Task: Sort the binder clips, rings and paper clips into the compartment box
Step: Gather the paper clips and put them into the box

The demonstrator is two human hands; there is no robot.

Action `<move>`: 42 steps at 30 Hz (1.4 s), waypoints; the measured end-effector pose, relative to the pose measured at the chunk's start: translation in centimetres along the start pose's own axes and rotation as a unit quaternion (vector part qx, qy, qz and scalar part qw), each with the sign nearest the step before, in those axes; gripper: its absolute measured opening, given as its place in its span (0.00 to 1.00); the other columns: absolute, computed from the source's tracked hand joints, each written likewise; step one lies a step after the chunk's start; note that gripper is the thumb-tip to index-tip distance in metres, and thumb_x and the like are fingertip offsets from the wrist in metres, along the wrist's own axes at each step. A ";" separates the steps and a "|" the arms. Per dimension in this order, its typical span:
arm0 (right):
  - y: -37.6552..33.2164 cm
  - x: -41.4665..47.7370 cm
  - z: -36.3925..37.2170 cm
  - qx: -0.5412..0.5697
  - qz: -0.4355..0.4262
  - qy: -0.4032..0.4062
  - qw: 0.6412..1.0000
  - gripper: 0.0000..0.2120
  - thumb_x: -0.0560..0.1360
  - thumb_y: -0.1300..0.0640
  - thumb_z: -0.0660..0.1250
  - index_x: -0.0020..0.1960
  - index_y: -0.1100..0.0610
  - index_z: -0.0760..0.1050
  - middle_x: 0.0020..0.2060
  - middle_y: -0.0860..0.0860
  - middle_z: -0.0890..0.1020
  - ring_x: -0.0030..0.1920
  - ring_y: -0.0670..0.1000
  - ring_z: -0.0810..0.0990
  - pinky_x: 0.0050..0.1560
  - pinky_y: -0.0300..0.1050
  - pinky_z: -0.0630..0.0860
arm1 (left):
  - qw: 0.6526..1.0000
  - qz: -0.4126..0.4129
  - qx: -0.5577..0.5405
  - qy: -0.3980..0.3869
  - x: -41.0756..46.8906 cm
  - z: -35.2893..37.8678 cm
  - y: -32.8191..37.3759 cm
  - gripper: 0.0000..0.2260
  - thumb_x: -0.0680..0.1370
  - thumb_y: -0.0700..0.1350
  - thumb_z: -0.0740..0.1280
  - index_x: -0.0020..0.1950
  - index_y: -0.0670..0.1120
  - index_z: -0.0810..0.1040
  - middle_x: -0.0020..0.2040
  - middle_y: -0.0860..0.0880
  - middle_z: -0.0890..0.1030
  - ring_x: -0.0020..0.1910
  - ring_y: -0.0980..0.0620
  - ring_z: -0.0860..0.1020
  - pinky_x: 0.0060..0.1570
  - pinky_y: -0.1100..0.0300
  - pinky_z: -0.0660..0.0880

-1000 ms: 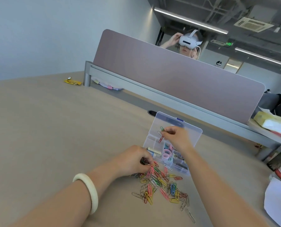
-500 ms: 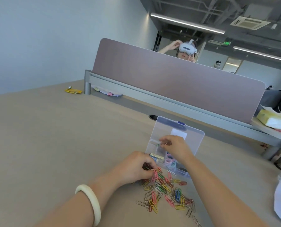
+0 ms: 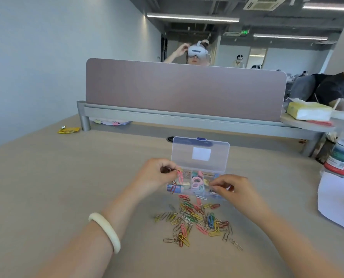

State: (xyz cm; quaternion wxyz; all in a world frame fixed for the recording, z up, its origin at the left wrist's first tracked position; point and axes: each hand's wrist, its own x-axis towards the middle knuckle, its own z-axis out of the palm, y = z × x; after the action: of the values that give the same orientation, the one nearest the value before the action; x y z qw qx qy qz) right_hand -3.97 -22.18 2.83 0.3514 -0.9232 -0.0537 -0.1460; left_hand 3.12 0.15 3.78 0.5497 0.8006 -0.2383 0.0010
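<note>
A yellow wrapper (image 3: 69, 130) lies far off on the left of the tabletop (image 3: 46, 187). Next comes the left hand (image 3: 155, 175), with a white bangle (image 3: 105, 231) on its wrist. Its grip is tight. The fingers pinch a few paper clips (image 3: 179, 176), and a pink one hangs down with its long side pointing at the tabletop. The compartment box (image 3: 189, 192) sits just to the right of that grip, with its lid (image 3: 181, 157) standing up. So the left hand is the nearer one, and I think a short move to the right would put its clips over the box. Pink rings (image 3: 196, 182) lie in a middle part of the box. The loose pile (image 3: 197, 219) of clips lies in front of the box, between the two arms. The right hand (image 3: 233, 187) is at the box's right end with its fingers curled together. I cannot tell if it holds anything. A bottle (image 3: 342, 157) stands far right.
</note>
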 end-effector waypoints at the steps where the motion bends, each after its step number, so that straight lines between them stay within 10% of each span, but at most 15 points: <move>1: 0.3 -0.8 -0.2 0.004 0.004 0.003 1.000 0.05 0.72 0.61 0.69 0.44 0.54 0.83 0.38 0.43 0.82 0.37 0.35 0.76 0.37 0.25 0.69 | 1.000 0.002 0.009 0.008 0.9 -0.1 0.2 0.11 0.71 0.36 0.70 0.35 0.52 0.80 0.30 0.55 0.79 0.28 0.60 0.75 0.39 0.60 0.75; 10: 2.3 -3.2 0.2 0.011 0.047 -0.011 0.999 0.05 0.74 0.56 0.67 0.44 0.49 0.82 0.39 0.38 0.80 0.43 0.35 0.77 0.42 0.23 0.69 | 0.992 -0.009 0.119 0.051 7.1 1.7 -1.5 0.04 0.72 0.38 0.69 0.37 0.42 0.80 0.29 0.51 0.79 0.25 0.61 0.75 0.40 0.58 0.75; 17: 2.5 -3.2 0.5 0.014 0.035 -0.017 0.999 0.05 0.73 0.57 0.67 0.45 0.50 0.81 0.37 0.37 0.79 0.41 0.31 0.75 0.41 0.22 0.68 | 0.970 0.015 0.241 -0.032 7.6 2.0 -3.1 0.04 0.72 0.38 0.69 0.44 0.43 0.82 0.43 0.48 0.80 0.42 0.53 0.77 0.44 0.61 0.71; 42: 2.1 -3.6 1.2 -0.010 -0.011 -0.065 0.998 0.05 0.71 0.51 0.70 0.47 0.47 0.81 0.44 0.44 0.80 0.46 0.42 0.76 0.49 0.41 0.76 | 0.970 0.021 0.229 -0.075 5.8 1.7 -2.8 0.10 0.72 0.34 0.66 0.46 0.46 0.82 0.44 0.49 0.82 0.45 0.52 0.80 0.48 0.61 0.76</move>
State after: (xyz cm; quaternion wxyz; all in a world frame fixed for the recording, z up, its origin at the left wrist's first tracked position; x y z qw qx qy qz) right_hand -6.72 -22.98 -0.48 0.3367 -0.9334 -0.0852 -0.0905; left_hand 8.87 -2.77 2.16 0.3324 0.8978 -0.2888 0.0074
